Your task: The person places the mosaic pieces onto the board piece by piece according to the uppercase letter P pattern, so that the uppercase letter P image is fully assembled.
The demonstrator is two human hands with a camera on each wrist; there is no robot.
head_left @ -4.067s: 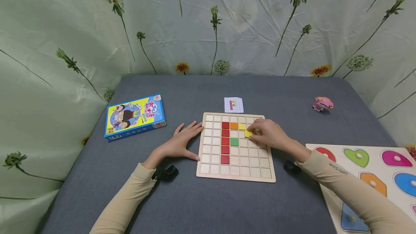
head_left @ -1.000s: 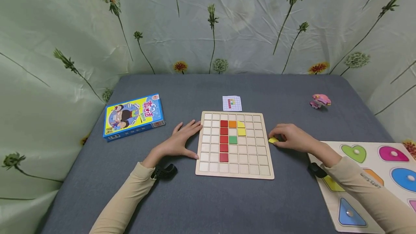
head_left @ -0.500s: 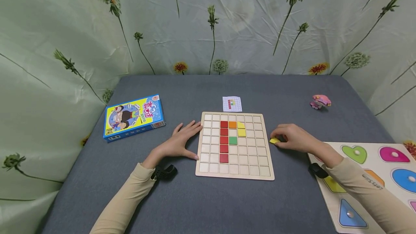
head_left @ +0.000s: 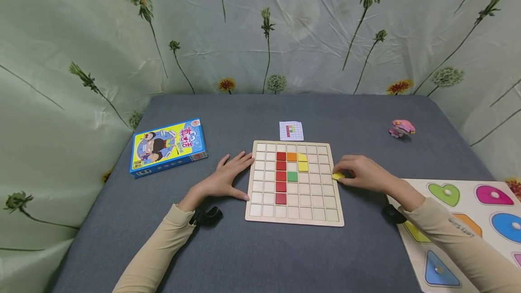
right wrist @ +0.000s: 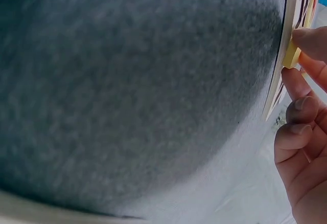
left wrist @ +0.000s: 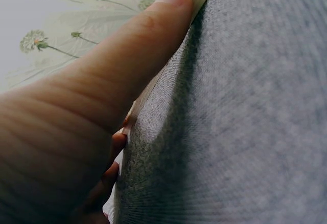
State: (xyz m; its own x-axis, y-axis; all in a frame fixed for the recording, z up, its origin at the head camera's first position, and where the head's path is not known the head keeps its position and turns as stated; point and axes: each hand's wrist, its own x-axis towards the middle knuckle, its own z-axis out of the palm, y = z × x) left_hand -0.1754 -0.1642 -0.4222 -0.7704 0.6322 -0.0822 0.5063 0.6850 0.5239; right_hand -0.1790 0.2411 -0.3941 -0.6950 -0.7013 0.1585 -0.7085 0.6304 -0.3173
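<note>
A wooden grid board (head_left: 295,223) lies on the table. It bears a column of red tiles (head_left: 281,176), an orange tile (head_left: 291,157), a green tile (head_left: 292,176) and two yellow tiles (head_left: 303,166). With fingers spread, my left hand (head_left: 225,177) touches the board's left edge; in the left wrist view its thumb (left wrist: 153,24) lies along that edge. My right hand (head_left: 362,173) pinches another yellow tile (head_left: 337,176) between thumb and fingertips, over the board's right edge. The right wrist view shows this yellow tile (right wrist: 292,56) edge-on, close over the board.
A small printed card (head_left: 291,131) with a coloured grid lies behind the board. The blue-and-yellow box (head_left: 168,147) is at left, a pink toy (head_left: 402,128) at back right. Under my right forearm lies a shape-puzzle board (head_left: 411,263) with knobbed pieces.
Since the oldest frame, a yellow tile has been set down below the first one. My right hand went off to the right, then came slightly left with another yellow tile. The left hand stays put.
</note>
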